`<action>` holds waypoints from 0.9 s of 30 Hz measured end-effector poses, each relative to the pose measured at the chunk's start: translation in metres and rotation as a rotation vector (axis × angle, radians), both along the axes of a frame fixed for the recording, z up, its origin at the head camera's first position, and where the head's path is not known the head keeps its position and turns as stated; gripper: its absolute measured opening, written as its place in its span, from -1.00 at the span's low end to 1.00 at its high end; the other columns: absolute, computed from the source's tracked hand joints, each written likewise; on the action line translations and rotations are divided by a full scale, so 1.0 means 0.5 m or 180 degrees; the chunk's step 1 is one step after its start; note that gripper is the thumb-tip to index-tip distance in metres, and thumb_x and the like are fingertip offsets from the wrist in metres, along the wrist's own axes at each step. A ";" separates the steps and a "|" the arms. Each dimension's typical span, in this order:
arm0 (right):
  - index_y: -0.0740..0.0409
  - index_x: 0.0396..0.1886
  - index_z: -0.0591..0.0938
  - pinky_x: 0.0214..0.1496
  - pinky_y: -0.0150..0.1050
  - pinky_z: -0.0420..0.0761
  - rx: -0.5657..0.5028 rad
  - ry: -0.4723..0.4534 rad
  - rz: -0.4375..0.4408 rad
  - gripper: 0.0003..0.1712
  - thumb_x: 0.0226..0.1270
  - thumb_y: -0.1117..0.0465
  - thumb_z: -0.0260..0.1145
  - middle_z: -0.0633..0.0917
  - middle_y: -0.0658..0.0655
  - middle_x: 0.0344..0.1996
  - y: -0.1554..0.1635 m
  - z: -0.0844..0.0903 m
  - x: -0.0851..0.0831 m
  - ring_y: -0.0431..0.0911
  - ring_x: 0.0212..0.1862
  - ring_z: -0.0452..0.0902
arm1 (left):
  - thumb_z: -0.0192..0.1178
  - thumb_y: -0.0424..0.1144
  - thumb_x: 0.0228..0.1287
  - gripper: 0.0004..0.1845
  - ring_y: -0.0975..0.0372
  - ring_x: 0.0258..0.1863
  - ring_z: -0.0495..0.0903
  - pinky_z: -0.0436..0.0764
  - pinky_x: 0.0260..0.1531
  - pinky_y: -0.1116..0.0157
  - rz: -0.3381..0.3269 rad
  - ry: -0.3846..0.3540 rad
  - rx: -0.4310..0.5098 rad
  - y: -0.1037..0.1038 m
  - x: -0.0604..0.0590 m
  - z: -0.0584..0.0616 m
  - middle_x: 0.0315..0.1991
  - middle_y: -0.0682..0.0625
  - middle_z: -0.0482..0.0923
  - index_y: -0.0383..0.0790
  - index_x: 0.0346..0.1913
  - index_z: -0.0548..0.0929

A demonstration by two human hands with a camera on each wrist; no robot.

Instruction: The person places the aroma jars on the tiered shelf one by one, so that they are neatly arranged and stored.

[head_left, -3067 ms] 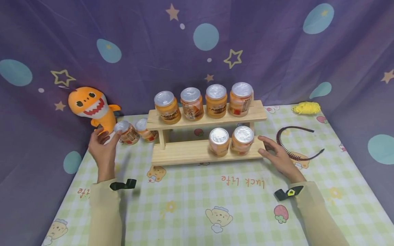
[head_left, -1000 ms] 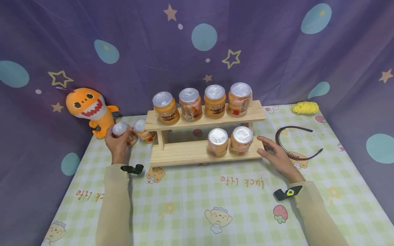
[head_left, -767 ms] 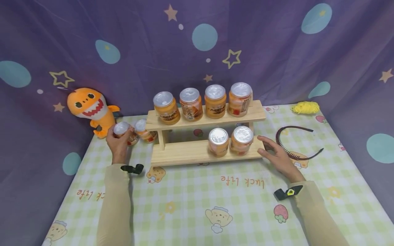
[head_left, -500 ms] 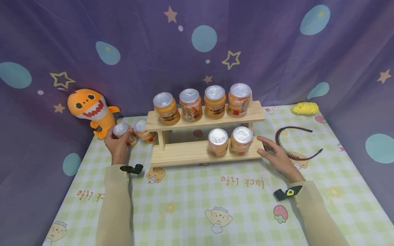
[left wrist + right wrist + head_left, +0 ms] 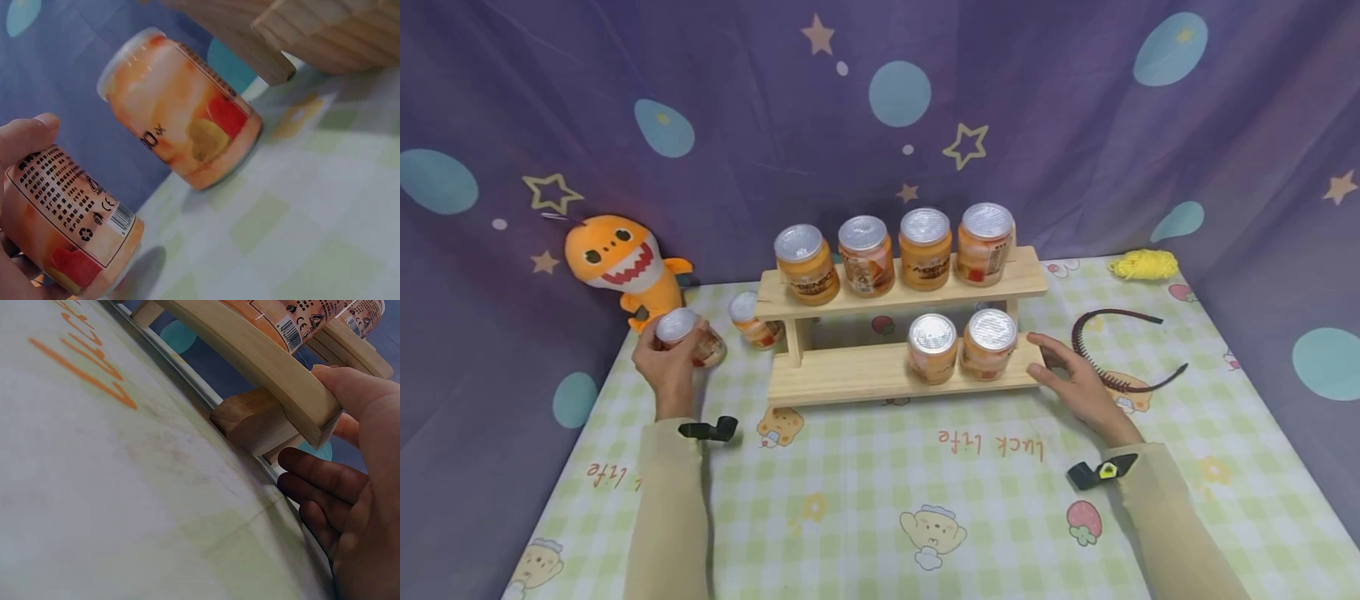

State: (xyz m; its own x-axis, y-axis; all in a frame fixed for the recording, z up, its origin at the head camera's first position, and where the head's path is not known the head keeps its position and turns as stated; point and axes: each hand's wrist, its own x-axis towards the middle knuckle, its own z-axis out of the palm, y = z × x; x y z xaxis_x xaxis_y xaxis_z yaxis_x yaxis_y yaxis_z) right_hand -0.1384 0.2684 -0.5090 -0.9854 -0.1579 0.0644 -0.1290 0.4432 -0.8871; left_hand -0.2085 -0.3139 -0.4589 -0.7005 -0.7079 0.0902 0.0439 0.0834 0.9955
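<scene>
My left hand (image 5: 664, 367) grips an orange jar with a silver lid (image 5: 688, 337), lifted a little off the cloth at the left of the wooden two-tier rack (image 5: 850, 371). The left wrist view shows that jar (image 5: 69, 225) in my fingers and a second jar (image 5: 181, 112) standing beside the rack's end. This second jar (image 5: 751, 318) stays on the table. My right hand (image 5: 1067, 379) rests with straight fingers against the right end of the lower shelf (image 5: 262, 369). Several jars stand on the top shelf (image 5: 895, 292), two on the lower.
An orange shark plush (image 5: 621, 262) leans on the purple curtain behind my left hand. A dark toothed headband (image 5: 1120, 350) lies right of the rack, and a yellow cord bundle (image 5: 1144, 263) sits at the back right. A checked cloth (image 5: 880, 500) covers the table.
My left hand closed round the leftmost jar and has drawn it left and toward me, away from the second jar. My right hand has stayed at the shelf end.
</scene>
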 end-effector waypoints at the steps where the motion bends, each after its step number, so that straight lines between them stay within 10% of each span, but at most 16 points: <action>1: 0.04 0.50 0.35 0.16 -0.58 0.37 -0.0002 0.0005 0.0002 -0.39 0.51 0.12 0.22 0.46 0.22 0.42 0.000 0.000 0.000 -0.58 0.09 0.39 | 0.63 -0.30 -0.15 -0.35 0.31 0.01 0.52 0.49 0.19 0.33 0.0002 0.0003 0.0041 0.000 0.005 0.005 -0.04 0.17 0.57 -0.09 0.12 0.66; 27: 0.09 0.49 0.36 0.16 -0.61 0.36 -0.0047 0.0068 0.0015 -0.40 0.51 0.15 0.21 0.47 0.27 0.40 0.000 -0.001 0.000 -0.60 0.09 0.39 | 0.66 -0.39 -0.26 -0.38 0.30 -0.16 0.56 0.52 -0.14 0.47 -0.0079 0.0397 -0.0043 0.054 0.106 0.105 -0.17 0.15 0.64 -0.18 0.03 0.72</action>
